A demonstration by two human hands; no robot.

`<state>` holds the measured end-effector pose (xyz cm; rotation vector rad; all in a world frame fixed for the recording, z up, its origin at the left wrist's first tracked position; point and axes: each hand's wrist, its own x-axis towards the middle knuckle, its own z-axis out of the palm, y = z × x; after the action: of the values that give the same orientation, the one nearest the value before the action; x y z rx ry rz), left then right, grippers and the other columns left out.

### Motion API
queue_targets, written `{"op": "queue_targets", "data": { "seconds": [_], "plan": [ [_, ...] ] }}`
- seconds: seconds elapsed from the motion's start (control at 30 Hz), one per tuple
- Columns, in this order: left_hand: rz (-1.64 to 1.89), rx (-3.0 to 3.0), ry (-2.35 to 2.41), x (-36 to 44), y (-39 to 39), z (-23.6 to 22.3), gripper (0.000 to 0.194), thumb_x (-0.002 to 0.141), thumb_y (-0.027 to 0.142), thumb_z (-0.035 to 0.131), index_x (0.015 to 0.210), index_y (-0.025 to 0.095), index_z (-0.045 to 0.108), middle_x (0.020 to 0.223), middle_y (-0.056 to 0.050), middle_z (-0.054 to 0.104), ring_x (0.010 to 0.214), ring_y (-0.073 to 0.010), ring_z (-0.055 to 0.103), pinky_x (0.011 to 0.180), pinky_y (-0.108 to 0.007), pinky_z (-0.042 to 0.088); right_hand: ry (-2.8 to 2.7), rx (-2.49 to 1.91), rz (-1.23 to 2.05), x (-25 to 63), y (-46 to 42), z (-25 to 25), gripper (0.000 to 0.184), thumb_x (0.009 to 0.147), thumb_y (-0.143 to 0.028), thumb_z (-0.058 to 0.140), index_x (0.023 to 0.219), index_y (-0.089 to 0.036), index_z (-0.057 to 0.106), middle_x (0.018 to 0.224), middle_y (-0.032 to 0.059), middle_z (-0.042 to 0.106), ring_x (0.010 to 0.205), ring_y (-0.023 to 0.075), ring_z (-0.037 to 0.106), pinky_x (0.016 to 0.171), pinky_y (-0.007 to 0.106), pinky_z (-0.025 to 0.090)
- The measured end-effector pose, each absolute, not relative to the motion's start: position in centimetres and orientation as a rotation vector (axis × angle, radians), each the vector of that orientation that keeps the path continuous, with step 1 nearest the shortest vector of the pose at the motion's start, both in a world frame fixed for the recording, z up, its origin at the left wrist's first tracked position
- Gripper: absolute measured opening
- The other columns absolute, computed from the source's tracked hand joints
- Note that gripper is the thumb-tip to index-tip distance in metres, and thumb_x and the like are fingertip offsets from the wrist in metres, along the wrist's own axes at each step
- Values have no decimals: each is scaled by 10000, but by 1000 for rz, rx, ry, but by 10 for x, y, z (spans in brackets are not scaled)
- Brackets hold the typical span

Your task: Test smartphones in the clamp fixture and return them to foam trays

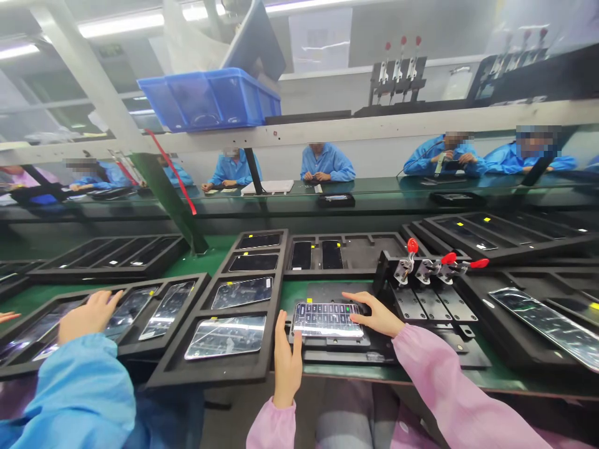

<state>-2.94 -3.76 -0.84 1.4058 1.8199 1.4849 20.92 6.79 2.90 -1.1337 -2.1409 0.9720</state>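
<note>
Along the green workbench (210, 257), a glass-fronted smartphone (326, 319) lies in a black fixture (337, 357), its screen showing a grid of small keys with unreadable characters. The left hand (287, 355), open with fingers together, stands edge-on just against the phone's left side; the right hand (374, 315), spread flat, rests its fingertips on the right end, neither clearly gripping. Red-knobbed toggle clamps (423, 268) stand just beyond. A co-worker's hand (88, 315) lies over phones in a black tray (199, 288). Yellow tags (270, 236) on farther phones are too small to read
</note>
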Motion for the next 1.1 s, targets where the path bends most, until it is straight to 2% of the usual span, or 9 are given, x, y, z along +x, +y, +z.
{"op": "queue_targets", "data": {
  "seconds": [0.17,0.3,0.4,0.57,0.7,0.8,0.93,1.07,1.1],
  "plan": [
    [1489,1408,1802,-30,-38,-9,486,918,381,343,1371,226,262,1456,-83,292,1346,-194,251,1114,-431,192,-2208,-1170,819,194,65,42,723,748,-442,568,1379,-250,270,1330,89,404,1234,203,380,1052,421,266],
    [1510,1399,1786,-30,-38,-9,482,916,380,350,1365,224,275,1453,-85,299,1348,-203,249,1113,-438,195,-2435,-1105,748,155,60,56,1021,553,-524,707,1401,-283,192,1370,103,371,1261,286,335,1045,535,182],
    [1522,1385,1772,-29,-38,-9,487,913,381,355,1367,226,273,1455,-84,297,1348,-209,249,1114,-444,191,-2626,-1084,718,127,62,62,1115,437,-501,762,1391,-239,248,1237,142,503,1136,320,461,987,552,250],
    [1506,1323,1740,-31,-40,-7,485,920,387,328,1377,242,253,1474,-59,263,1361,-195,218,1120,-428,185,-2701,-1073,642,113,68,77,1143,347,-449,797,1355,-176,333,1054,118,597,959,279,568,852,380,416],
    [1494,1289,1710,-32,-41,-6,488,926,381,314,1387,248,229,1486,-44,239,1370,-188,191,1133,-421,147,-2576,-1206,528,119,90,107,1102,454,-483,768,1381,-181,254,1092,89,575,991,227,561,848,296,429],
    [1488,1290,1771,-35,-42,-2,489,922,379,329,1385,252,235,1477,-55,262,1362,-200,216,1129,-426,176,-2374,-1491,398,119,133,132,1023,603,-538,692,1399,-163,170,1086,115,563,998,224,553,845,330,436],
    [1551,1432,1865,-64,-42,22,341,869,351,494,1198,260,492,1292,-76,485,1128,-216,503,925,-430,439,-2096,-1889,255,121,207,146,491,828,-436,527,1220,-155,436,1160,94,510,1001,182,536,854,403,455],
    [1665,1459,1901,-148,-36,70,283,862,350,504,1131,267,533,1215,-67,534,1052,-198,537,850,-393,481,-1949,-2041,196,133,252,133,373,861,-375,498,1153,-144,484,1143,77,520,979,155,542,838,381,469],
    [1712,1466,1906,-179,-34,83,353,883,341,474,1192,170,487,1250,-91,502,1105,-226,516,904,-473,432,-1939,-2027,176,136,257,128,368,860,-375,498,1149,-147,488,1137,73,525,975,156,544,834,378,473]
  ]
}}
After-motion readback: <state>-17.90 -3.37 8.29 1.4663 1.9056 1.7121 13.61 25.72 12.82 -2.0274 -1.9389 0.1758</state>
